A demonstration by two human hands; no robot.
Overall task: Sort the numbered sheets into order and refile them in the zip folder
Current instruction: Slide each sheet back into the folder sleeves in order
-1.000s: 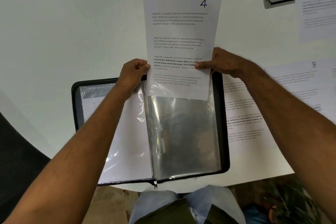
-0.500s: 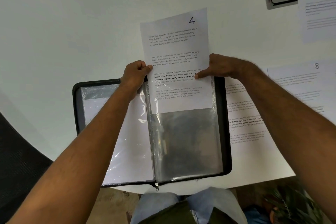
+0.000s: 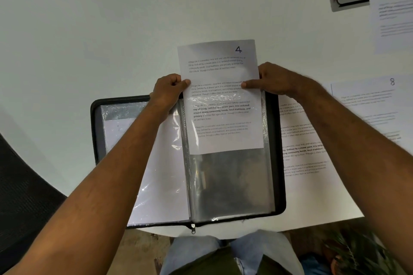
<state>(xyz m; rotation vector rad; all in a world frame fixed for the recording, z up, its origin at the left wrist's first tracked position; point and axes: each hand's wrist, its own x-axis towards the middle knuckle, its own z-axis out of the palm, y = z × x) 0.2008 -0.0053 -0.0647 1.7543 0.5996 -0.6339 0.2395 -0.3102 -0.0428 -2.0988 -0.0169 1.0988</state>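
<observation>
Sheet 4 (image 3: 220,105) lengthwise, seemingly half-sleeved.

Both forearms are bare to the elbows, no sleeves showing, and down below there's a pale blue shirt (image 3: 263,245) over olive-green trousers (image 3: 214,263).

Soft even light, sleeve (image 3: 230,181) glare, fisheye-bent blurred edges

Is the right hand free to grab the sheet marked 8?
Probably not yet: the right hand pinches sheet 4, half-slid into the folder sleeve. Sheet 8 lies uncovered nearby, to its right.
</observation>
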